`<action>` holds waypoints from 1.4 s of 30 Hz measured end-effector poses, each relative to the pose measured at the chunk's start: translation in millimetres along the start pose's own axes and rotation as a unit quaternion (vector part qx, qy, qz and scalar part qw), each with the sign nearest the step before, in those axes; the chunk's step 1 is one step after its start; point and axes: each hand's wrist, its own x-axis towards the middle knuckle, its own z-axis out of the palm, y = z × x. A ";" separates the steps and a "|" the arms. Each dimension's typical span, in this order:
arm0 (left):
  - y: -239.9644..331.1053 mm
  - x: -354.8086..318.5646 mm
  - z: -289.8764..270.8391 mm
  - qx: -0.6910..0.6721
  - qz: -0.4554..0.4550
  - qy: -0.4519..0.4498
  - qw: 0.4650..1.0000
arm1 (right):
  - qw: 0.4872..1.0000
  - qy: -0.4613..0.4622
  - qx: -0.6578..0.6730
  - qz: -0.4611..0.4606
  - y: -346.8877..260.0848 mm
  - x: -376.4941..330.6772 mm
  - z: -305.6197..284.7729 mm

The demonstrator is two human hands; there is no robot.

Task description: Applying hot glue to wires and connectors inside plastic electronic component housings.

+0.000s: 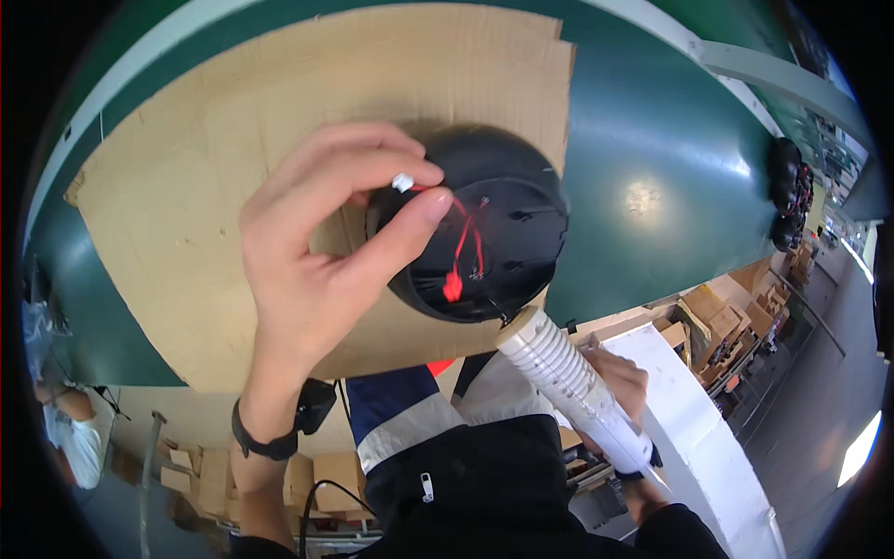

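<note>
A rounded black plastic shell (526,247) lies on a sheet of cardboard. Red wires (463,233) come out of its top, one ending in a red connector (453,285) resting on the shell. Between thumb and forefinger, my left hand (321,219) pinches the wire with the white connector (402,183), just above the shell's left side. Wrapped round a white electric screwdriver (563,368) with a ribbed front is my right hand (619,382); the tool partly hides its fingers. The screwdriver's thin dark tip points at the shell's near edge; whether it touches, I cannot tell.
The cardboard (223,177) covers much of a green tabletop (652,177). Several dark rounded parts (790,191) sit at the table's far right. Boxes (712,321) fill shelving below right, beside a white panel (703,438). Another person (74,429) is at the left edge.
</note>
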 end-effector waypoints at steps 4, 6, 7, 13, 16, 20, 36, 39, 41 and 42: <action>3.6 3.2 0.6 -0.004 -0.014 -0.004 1.000 | 0.998 0.047 0.007 -0.046 6.1 -7.0 6.2; 7.5 5.4 -0.7 0.012 -0.035 -0.016 0.999 | 0.998 0.053 0.025 -0.013 6.9 -2.9 7.7; 10.2 5.3 -2.1 0.012 -0.050 -0.018 0.999 | 0.997 0.054 0.036 -0.039 5.2 -0.5 7.7; 16.9 5.8 -5.6 0.005 -0.099 -0.054 0.994 | 0.998 0.045 -0.018 -0.038 -27.0 13.5 -17.0; 18.5 4.7 -4.9 -0.003 -0.093 -0.051 0.994 | 1.000 0.023 0.001 -0.011 -49.7 25.7 -32.1; 19.5 4.7 -4.0 -0.010 -0.102 -0.046 0.994 | 0.996 0.054 -0.054 0.044 -86.6 29.6 -47.8; 31.6 21.7 37.1 -0.008 -0.245 -0.294 0.924 | 0.759 0.457 0.361 0.291 108.2 -120.8 -41.3; 40.1 51.4 149.0 -0.098 -0.211 -0.350 0.907 | 0.742 0.483 0.366 0.285 126.1 -145.9 -31.6; 49.9 72.1 240.4 -0.048 -0.193 -0.351 0.915 | 0.732 0.507 0.379 0.252 134.4 -163.6 -30.4; 56.8 82.9 286.7 -0.060 -0.195 -0.368 0.907 | 0.732 0.503 0.373 0.268 137.7 -172.0 -30.1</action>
